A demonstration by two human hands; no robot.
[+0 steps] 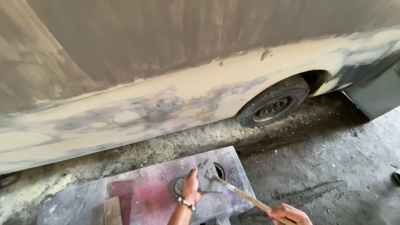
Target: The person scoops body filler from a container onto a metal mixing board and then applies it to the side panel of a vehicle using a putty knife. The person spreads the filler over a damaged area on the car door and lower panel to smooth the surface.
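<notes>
The left hand (191,186) lies flat, fingers together and pressed down on a grey square board (207,177) smeared with grey putty, pinning it to the paint-stained desk (150,196) rather than gripping it. The right hand (289,213) is closed around the end of a long wooden stick (246,198), whose far tip sits in the grey putty on the board, just beside the left fingers. The board rests partly over two round tins (220,171), so it probably sits unevenly; a hard push with the stick could rock it or slide it off the tins, and the putty would then smear across the desk. The stick's tip works so close to the left fingers that a slip could jab them or drag putty onto the skin and the beaded bracelet (186,203). The stick is held at its very end, which gives little control over the tip. I cannot tell for sure whether the tins are open, but if they are, a shifted board could tip material into them. Behind the desk stands a sanded, patch-filled vehicle body (166,83) with its wheel (273,106); flicked putty could spot the prepared panel or fall on the gritty floor (325,166).
</notes>
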